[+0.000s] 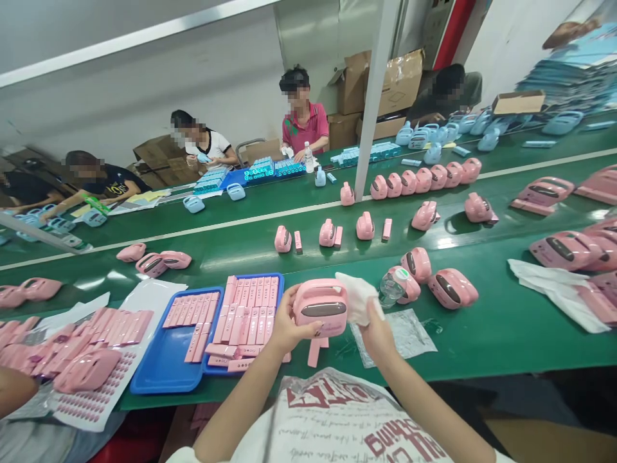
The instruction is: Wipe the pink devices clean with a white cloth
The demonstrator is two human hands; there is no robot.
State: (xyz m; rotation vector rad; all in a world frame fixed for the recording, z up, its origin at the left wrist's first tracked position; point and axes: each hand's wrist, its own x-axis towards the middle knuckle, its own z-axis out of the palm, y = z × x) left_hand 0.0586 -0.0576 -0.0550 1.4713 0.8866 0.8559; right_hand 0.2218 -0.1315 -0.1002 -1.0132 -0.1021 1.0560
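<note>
Hands meet above the green surface [482, 334]; left hand [284, 328] in closed grip on pink device [321, 307]; right hand [376, 331] presses white cloth [355, 297] against it.

Pink casing [321, 307] with a dark glossy band, white cloth [357, 297], blue tray [166, 363] of pink strips [248, 312], deep green worktop [506, 334] with thin white lines, white shirt [332, 427] lettered in red

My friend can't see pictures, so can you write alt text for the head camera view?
A left hand holds a pink gadget while the right hand presses a white cloth to its side, above a green table. A blue tray of pink strips sits to the left; more gadgets lie around, and people work across the table.
</note>
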